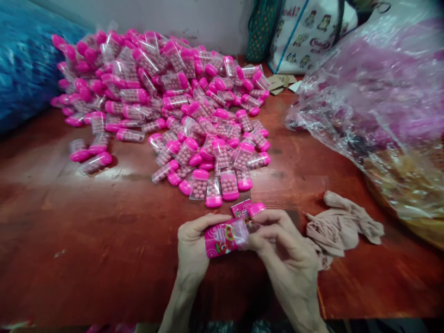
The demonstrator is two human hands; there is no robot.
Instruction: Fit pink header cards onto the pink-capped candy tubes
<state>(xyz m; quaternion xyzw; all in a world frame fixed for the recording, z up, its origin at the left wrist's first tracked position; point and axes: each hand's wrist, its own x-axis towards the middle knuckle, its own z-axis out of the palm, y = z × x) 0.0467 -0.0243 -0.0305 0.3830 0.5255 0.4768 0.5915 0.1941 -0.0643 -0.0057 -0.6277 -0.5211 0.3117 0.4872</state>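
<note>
In the head view my left hand (196, 240) is closed round one end of a printed pink wrapper sleeve (222, 238) with fruit pictures on it. My right hand (280, 249) pinches at the sleeve's clear, shiny other end; its fingertips partly hide what is there. Just past those fingertips shows a bright pink cap (257, 209), beside a second printed pink piece (242, 208); whether my fingers touch the cap, I cannot tell. Beyond my hands lies a big heap of small clear candy containers (199, 187) with pink caps and pale pink balls inside.
A crumpled beige cloth (343, 224) lies right of my hands on the red-brown table (114, 240). Large clear plastic bags (381, 92) bulge at the right, a blue plastic bag (27, 64) at the left. A printed white bag (308, 37) stands at the back wall.
</note>
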